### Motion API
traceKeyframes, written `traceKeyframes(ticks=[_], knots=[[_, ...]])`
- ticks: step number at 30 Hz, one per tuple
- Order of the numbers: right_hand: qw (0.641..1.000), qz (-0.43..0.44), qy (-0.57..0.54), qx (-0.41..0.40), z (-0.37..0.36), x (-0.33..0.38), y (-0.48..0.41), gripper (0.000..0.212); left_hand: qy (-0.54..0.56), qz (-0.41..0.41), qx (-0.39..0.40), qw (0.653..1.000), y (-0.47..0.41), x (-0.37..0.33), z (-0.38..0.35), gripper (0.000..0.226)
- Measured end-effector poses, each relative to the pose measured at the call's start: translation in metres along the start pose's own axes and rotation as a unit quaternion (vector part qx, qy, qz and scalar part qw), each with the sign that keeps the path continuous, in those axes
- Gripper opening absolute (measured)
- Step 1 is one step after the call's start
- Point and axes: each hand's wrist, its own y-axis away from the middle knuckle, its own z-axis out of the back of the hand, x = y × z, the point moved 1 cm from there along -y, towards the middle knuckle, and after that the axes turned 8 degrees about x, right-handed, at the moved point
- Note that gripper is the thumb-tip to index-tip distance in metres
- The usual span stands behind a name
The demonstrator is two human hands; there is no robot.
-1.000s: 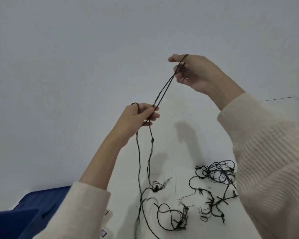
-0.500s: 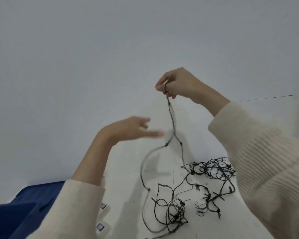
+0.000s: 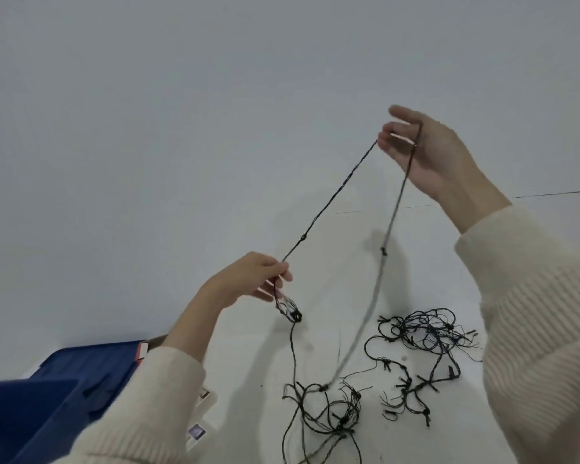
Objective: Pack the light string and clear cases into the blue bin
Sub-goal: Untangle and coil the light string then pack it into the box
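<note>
A thin dark light string [image 3: 329, 199] stretches taut between both hands above a white surface. My left hand [image 3: 248, 279] pinches it at the lower end, with a small coiled bunch dangling just below the fingers. My right hand [image 3: 426, 155] is raised higher at the right, fingers spread, with the string looped over it and one strand hanging down. The rest of the string lies tangled in two heaps on the surface. The blue bin [image 3: 37, 396] sits at the lower left, partly behind my left sleeve. No clear cases can be made out.
A small pale card or packet [image 3: 200, 416] lies on the white surface [image 3: 315, 356] beside the bin, partly under my left sleeve. A plain grey wall fills the upper half of the view.
My left hand, open half a second ago, has taken hold of the string again. My right hand rose up and to the right, pulling a longer length taut between the hands.
</note>
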Motion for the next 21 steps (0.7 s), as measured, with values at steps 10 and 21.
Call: traceKeyframes(ticks=[10, 21], knots=[[0.717, -0.107, 0.63, 0.279, -0.027, -0.029, 0.034, 0.018, -0.177, -0.237, -0.174, 0.939, -0.001, -0.09, -0.003, 0.017], [0.98, -0.055, 0.19, -0.001, 0.03, -0.001, 0.014, 0.035, -0.119, -0.047, -0.171, 0.977, -0.003, 0.019, 0.01, 0.025]])
